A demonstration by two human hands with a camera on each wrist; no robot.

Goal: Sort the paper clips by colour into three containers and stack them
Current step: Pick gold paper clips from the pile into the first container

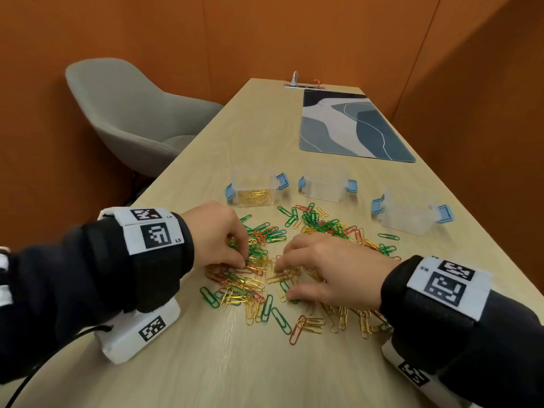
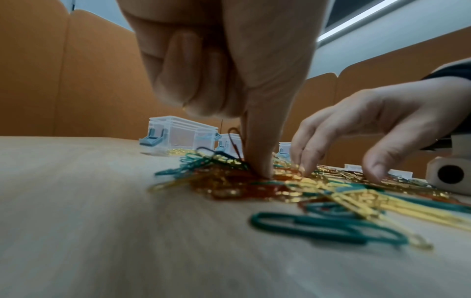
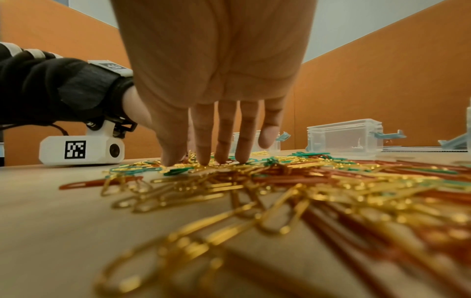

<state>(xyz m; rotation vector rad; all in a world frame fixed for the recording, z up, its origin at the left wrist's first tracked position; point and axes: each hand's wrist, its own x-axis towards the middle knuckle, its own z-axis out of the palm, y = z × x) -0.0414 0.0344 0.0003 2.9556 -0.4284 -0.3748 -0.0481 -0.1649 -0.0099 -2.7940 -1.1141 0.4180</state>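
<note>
1. Paper clips [image 1: 294,260] in gold, green and red lie in a loose mixed heap on the table [image 1: 265,372], in front of three clear boxes.
2. The left hand [image 1: 216,234] has its fingers curled down, with the thumb and forefinger tip pressed into the heap; the left wrist view shows the other fingers folded into the palm, but whether a clip is pinched I cannot tell.
3. The right hand [image 1: 329,270] is spread flat, its straight fingertips [image 3: 203,159] resting on gold clips and gripping nothing.
4. The left box [image 1: 254,187] already holds gold clips; the middle box [image 1: 325,182] and the right box [image 1: 410,213] look empty, so the sorting seems to be at an early stage.
5. To do this step well, I would rake out one colour at a time, shake off tangled clips of other colours, and lift only small pinches.
6. Further off, a patterned mat [image 1: 350,128] lies on the pale wood table, a grey chair [image 1: 129,113] stands to the left, and orange walls [image 1: 265,33] close the room.
</note>
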